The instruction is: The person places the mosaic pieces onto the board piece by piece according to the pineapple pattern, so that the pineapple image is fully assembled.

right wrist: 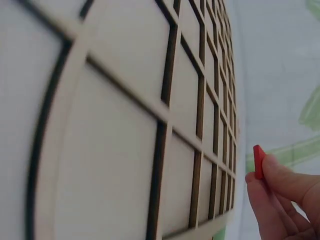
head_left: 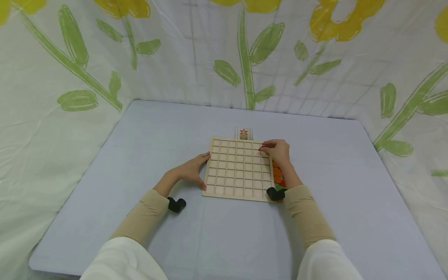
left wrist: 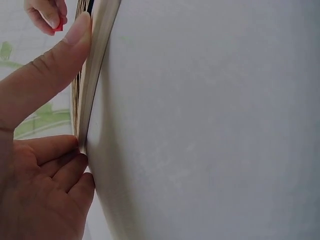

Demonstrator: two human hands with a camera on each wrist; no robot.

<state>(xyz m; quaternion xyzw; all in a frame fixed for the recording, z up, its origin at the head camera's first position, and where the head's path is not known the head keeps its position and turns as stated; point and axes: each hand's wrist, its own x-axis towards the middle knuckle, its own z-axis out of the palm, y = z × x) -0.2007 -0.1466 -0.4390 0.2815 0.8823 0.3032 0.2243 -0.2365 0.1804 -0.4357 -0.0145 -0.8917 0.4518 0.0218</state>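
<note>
A square wooden grid board (head_left: 235,171) lies on the table with its compartments bare. My left hand (head_left: 190,169) rests against the board's left edge, thumb and fingers spread apart and touching the rim in the left wrist view. Above the board's far right corner, my right hand (head_left: 278,151) pinches a small, flat red wooden piece (right wrist: 258,161) between thumb and fingers. In the right wrist view the piece is held edge-on, apart from the grid, so its full outline is hard to tell.
Orange, red and green pieces (head_left: 277,173) lie along the board's right side, partly hidden by my right arm. A small pattern card (head_left: 244,133) with a coloured figure lies beyond the board's far edge. The pale table (head_left: 168,128) meets a flowered curtain (head_left: 196,70) at the back.
</note>
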